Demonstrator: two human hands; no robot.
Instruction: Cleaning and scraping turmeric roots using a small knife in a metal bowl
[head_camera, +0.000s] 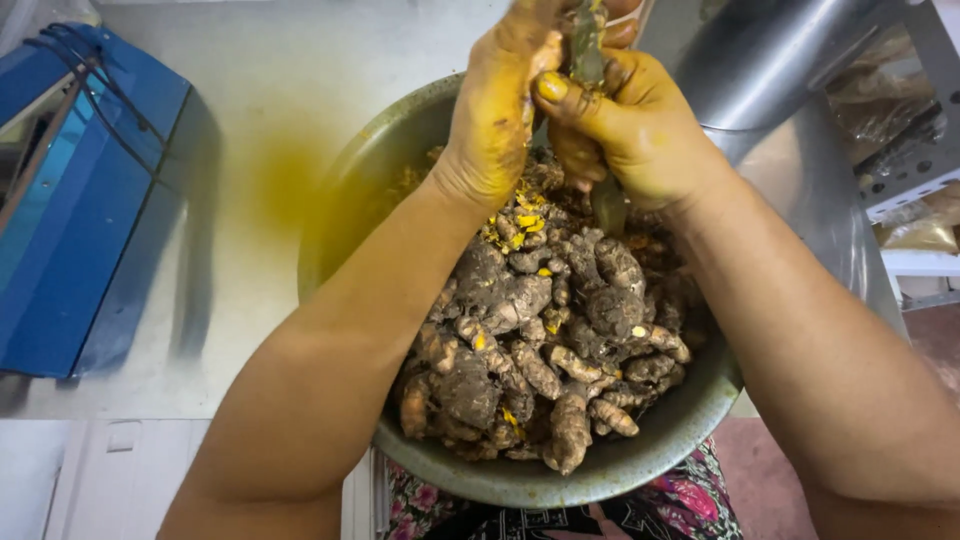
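Note:
A large round metal bowl (640, 465) rests on my lap, heaped with muddy brown turmeric roots (540, 340), some showing orange cut faces. Both my hands are raised over the bowl's far side, stained yellow. My right hand (630, 125) is closed around the handle of a knife (590, 45), whose dull blade (608, 205) points down toward the roots. My left hand (500, 110) is curled beside it, fingers pressed against the knife and something small at the top edge; what it grips is hidden.
A blue metal box (80, 220) with dark cords lies at the left on a pale floor (250, 290) bearing a yellow stain (285, 180). A grey metal pipe (770, 60) runs at the upper right, beside a shelf with bags (915, 235).

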